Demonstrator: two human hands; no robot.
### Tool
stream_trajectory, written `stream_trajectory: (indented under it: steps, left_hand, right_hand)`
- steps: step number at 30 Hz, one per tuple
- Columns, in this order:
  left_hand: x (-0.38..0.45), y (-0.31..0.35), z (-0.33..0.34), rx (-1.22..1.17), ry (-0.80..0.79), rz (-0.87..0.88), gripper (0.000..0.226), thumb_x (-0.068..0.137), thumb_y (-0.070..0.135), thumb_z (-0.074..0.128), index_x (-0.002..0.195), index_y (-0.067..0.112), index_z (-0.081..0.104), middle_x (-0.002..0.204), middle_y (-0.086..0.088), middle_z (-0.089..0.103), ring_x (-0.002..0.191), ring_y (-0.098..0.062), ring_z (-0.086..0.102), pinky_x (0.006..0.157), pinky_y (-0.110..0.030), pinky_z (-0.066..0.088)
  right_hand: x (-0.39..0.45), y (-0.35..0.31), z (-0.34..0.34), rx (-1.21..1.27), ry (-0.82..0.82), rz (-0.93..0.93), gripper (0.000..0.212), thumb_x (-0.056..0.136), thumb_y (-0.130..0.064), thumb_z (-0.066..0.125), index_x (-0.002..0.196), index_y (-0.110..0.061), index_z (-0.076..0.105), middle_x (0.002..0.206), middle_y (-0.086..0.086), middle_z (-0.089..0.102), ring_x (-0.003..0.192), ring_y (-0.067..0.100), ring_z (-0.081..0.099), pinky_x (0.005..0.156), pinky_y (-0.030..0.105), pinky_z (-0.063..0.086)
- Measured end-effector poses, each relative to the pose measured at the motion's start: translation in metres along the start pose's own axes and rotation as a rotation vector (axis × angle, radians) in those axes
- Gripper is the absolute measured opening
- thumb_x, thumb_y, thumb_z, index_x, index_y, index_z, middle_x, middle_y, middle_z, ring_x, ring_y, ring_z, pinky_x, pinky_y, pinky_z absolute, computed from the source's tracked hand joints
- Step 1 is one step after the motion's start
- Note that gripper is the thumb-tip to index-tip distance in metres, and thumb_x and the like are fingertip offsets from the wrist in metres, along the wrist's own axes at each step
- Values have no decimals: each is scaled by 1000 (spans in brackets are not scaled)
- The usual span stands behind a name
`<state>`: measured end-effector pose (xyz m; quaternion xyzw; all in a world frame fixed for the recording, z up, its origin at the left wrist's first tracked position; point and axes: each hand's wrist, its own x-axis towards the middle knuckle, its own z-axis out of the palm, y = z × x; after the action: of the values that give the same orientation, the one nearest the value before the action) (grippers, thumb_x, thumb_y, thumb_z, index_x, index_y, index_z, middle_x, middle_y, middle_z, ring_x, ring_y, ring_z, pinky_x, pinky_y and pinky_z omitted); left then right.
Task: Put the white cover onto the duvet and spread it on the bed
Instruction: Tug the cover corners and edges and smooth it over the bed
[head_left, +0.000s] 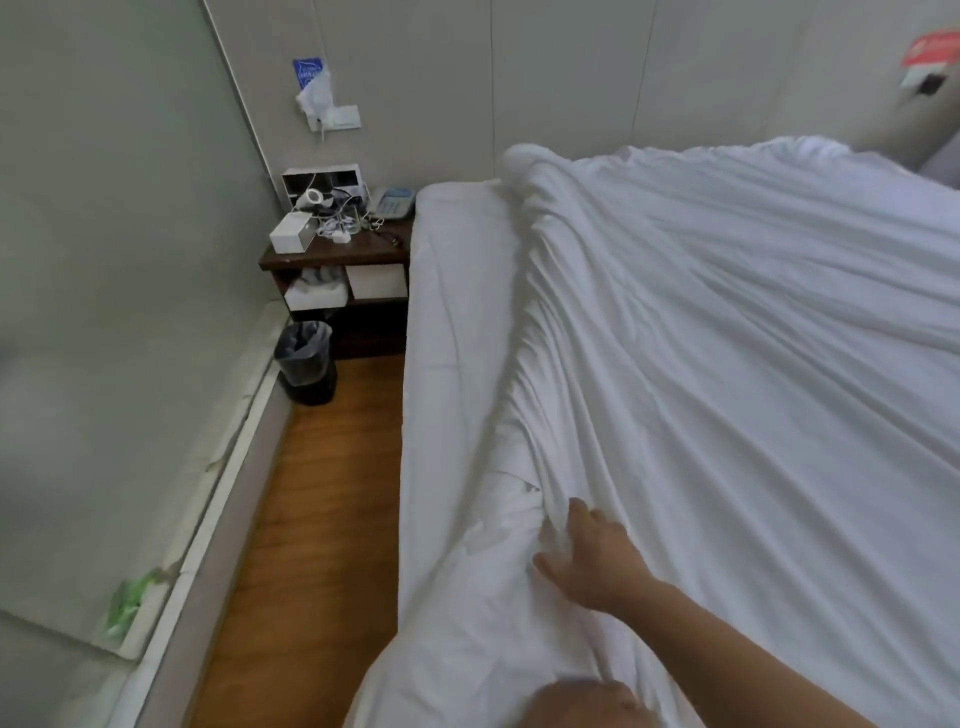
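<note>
Head view: the covered duvet (727, 338) lies rumpled across the bed (452, 312). Right hand (592, 556) grips its bunched left edge with curled fingers; left hand (582, 701) is too cropped to judge. Soft, light and floppy, it likely pulls best from edges or corners.

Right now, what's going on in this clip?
A person is making a bed. The white duvet lies over most of the mattress, bunched in long folds along its left edge. The right hand reaches across and grips that bunched edge near the foot. The left hand is at the bottom of the frame, blurred, so its grip is unclear. A nightstand and a bin stand by the wall.
</note>
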<state>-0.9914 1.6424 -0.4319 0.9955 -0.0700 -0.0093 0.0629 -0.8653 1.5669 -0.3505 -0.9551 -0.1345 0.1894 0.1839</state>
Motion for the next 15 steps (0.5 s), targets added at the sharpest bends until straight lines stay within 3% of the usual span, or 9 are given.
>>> stream_trajectory:
  steps: [2,3,6,8,10,12,13,14,15]
  left_hand:
    - [22,-41,-46,0,199,156,31,60,54,77,68,25,69,68,7,54,73,-15,41,64,-33,36]
    - [35,-62,-62,8,198,173,31,58,52,78,75,27,70,80,5,60,83,-19,46,73,-38,37]
    - [59,-125,-105,-115,-144,-126,64,58,58,67,120,46,55,126,-5,54,111,-36,55,91,-53,38]
    - [61,-151,-109,-377,-249,-311,58,75,52,52,129,53,31,117,1,56,103,-22,62,89,-39,48]
    - [51,-163,-99,-509,-175,-460,41,80,39,49,118,45,37,81,3,60,70,-13,62,70,-24,51]
    - [33,-184,-80,-675,-51,-629,25,82,26,62,102,34,50,63,-1,56,54,-21,56,63,-33,53]
    - [28,-196,-63,-738,-18,-747,22,81,28,66,99,23,55,70,-10,62,63,-30,61,70,-40,54]
    - [24,-211,-43,-763,-28,-790,39,79,43,62,103,12,57,85,-18,66,79,-34,66,86,-43,50]
    - [21,-219,-35,-750,-154,-783,65,77,57,50,115,4,53,102,-18,67,96,-33,67,103,-43,41]
  right_hand:
    - [20,-6,5,-32,53,105,32,96,-48,49,112,-22,40,105,-1,51,107,28,59,86,39,51]
    - [25,-8,6,29,125,163,21,99,-41,47,107,-21,44,103,0,54,103,28,60,84,38,51]
    - [35,-12,7,206,380,252,6,92,-15,50,89,-20,46,88,1,59,89,32,62,73,36,47]
    - [38,-27,2,247,567,156,12,84,-9,53,93,-17,56,84,-2,60,82,26,62,65,32,39]
    - [39,-56,-6,151,659,-76,24,72,-12,54,94,-18,61,78,-7,57,71,19,56,57,30,39]
    - [42,-85,-4,35,627,-263,31,63,-9,57,92,-20,61,74,-7,54,66,19,52,51,32,40]
    - [42,-96,2,-16,584,-300,33,59,-6,58,89,-21,59,71,-6,52,63,19,51,49,32,38]
    - [42,-103,13,-67,553,-332,31,57,-6,59,84,-23,55,68,-6,49,59,19,48,47,30,34]
    - [42,-105,25,-115,505,-345,24,60,-10,60,78,-25,51,65,-7,46,55,17,47,46,28,29]
